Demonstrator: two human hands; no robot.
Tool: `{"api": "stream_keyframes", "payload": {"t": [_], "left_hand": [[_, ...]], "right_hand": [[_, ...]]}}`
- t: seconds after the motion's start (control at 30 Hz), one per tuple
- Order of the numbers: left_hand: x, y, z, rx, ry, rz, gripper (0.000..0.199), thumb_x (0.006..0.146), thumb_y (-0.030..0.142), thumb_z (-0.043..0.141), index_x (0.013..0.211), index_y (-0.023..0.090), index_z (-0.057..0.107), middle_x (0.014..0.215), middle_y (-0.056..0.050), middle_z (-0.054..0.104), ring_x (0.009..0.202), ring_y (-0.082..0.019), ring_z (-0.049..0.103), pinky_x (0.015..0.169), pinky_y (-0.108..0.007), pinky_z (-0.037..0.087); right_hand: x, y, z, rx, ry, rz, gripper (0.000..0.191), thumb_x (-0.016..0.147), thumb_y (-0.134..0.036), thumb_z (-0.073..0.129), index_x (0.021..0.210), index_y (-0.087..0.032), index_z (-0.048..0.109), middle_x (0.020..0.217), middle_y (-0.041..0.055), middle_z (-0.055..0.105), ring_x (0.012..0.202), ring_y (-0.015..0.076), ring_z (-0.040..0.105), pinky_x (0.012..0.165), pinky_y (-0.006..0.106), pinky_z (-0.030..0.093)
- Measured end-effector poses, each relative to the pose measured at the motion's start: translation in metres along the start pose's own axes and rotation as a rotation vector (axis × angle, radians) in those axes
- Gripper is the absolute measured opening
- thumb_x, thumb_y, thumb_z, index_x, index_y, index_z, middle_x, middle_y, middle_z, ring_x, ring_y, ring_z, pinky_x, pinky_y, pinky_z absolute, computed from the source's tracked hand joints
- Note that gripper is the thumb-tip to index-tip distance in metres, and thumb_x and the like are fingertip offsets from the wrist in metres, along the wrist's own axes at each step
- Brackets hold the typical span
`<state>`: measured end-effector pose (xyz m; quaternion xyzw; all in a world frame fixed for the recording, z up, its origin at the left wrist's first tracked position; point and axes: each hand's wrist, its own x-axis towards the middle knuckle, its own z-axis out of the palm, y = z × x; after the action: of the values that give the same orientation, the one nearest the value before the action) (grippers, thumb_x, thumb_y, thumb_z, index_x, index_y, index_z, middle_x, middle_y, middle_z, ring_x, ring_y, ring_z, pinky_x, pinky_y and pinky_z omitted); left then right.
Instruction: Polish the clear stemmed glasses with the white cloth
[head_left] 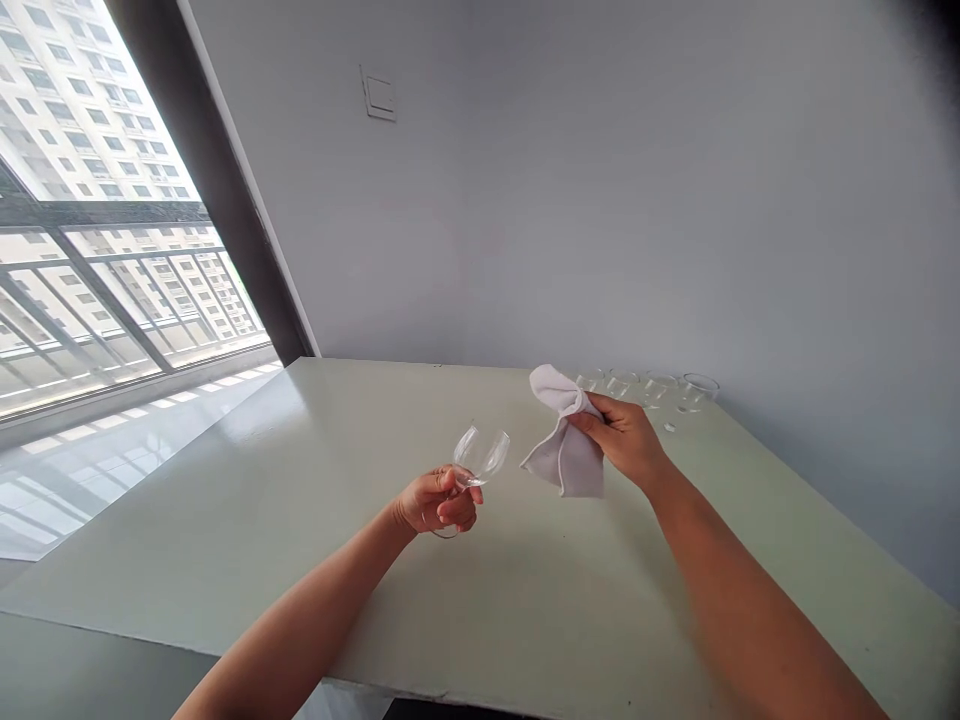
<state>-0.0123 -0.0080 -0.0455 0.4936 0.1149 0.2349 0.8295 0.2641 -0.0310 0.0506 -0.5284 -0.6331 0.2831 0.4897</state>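
Observation:
My left hand (444,502) is closed around the stem of a clear wine glass (481,456), just under its bowl. The glass tilts to the right above the table, and part of its round foot shows below my fingers. To the right, my right hand (626,437) pinches a white cloth (571,450) between thumb and fingers. Folds of the cloth hang down on the left side of that hand, apart from the glass.
Several clear glasses (699,386) stand at the table's far right, partly behind my right hand. A small white scrap (669,427) lies near them. The pale table (300,560) meets a grey wall (637,200) at the back. A large window (112,230) is on the left.

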Motion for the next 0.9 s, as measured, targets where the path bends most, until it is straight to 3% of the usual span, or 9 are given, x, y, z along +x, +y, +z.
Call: {"api": "stream_keyframes", "payload": {"t": [0.1,0.17,0.27,0.37,0.53,0.67,0.73,0.9], "left_hand": [[0.002,-0.004,0.002,-0.008,0.015,0.003,0.044,0.065,0.057,0.059,0.076,0.014,0.064,0.037,0.006,0.032,0.035,-0.007,0.030,0.048,-0.028,0.035],[0.005,-0.006,0.007,-0.038,0.051,-0.007,0.044,0.064,0.057,0.061,0.074,0.014,0.062,0.040,0.005,0.035,0.037,-0.006,0.031,0.048,-0.026,0.035],[0.011,-0.010,0.015,-0.089,0.179,0.009,0.041,0.063,0.054,0.065,0.076,0.015,0.058,0.043,0.005,0.038,0.038,-0.005,0.033,0.045,-0.021,0.031],[0.019,-0.012,0.024,-0.090,0.355,0.100,0.040,0.066,0.048,0.066,0.090,0.018,0.056,0.053,0.004,0.047,0.044,-0.006,0.040,0.046,-0.019,0.032],[0.027,-0.015,0.036,-0.006,0.552,0.202,0.042,0.071,0.040,0.064,0.105,0.015,0.055,0.077,-0.004,0.059,0.072,-0.016,0.056,0.070,-0.028,0.043],[0.023,-0.014,0.035,0.056,0.658,0.239,0.067,0.069,0.033,0.068,0.128,0.026,0.038,0.110,-0.007,0.056,0.100,-0.021,0.053,0.084,-0.031,0.040],[0.018,-0.009,0.033,0.118,0.638,0.235,0.072,0.067,0.031,0.069,0.130,0.027,0.035,0.112,-0.007,0.055,0.104,-0.021,0.051,0.085,-0.030,0.040],[0.012,0.002,0.029,0.205,0.423,0.118,0.058,0.062,0.032,0.072,0.114,0.018,0.053,0.094,-0.007,0.060,0.087,-0.021,0.056,0.074,-0.028,0.042]], "right_hand": [[-0.005,0.001,0.024,0.183,-0.006,0.058,0.032,0.070,-0.048,0.061,0.079,-0.017,0.063,0.062,-0.0006,0.051,0.057,0.0127,0.042,0.050,0.024,0.032],[-0.012,0.003,0.047,0.405,-0.098,0.124,0.034,0.070,-0.050,0.060,0.080,-0.017,0.062,0.065,0.0001,0.053,0.059,0.0136,0.045,0.054,0.025,0.035],[-0.025,0.005,0.082,0.713,-0.202,0.245,0.037,0.071,-0.051,0.059,0.090,-0.020,0.061,0.078,0.0019,0.060,0.070,0.0162,0.051,0.063,0.026,0.040],[-0.040,0.006,0.105,0.848,-0.170,0.359,0.037,0.072,-0.050,0.059,0.093,-0.019,0.061,0.083,0.0032,0.062,0.072,0.0166,0.053,0.062,0.026,0.040],[-0.058,0.010,0.123,0.906,-0.194,0.455,0.036,0.071,-0.044,0.064,0.097,-0.019,0.060,0.081,0.0033,0.062,0.068,0.0147,0.053,0.061,0.025,0.041],[-0.057,0.017,0.123,0.874,-0.238,0.472,0.040,0.067,-0.044,0.068,0.095,-0.017,0.061,0.073,0.0024,0.061,0.060,0.0121,0.050,0.055,0.024,0.039],[-0.054,0.019,0.118,0.837,-0.297,0.461,0.042,0.064,-0.046,0.070,0.091,-0.016,0.062,0.067,0.0012,0.059,0.055,0.0109,0.048,0.052,0.023,0.037],[-0.049,0.024,0.108,0.767,-0.534,0.483,0.041,0.065,-0.049,0.068,0.081,-0.011,0.064,0.065,0.0023,0.056,0.055,0.0114,0.049,0.053,0.024,0.036]]}}
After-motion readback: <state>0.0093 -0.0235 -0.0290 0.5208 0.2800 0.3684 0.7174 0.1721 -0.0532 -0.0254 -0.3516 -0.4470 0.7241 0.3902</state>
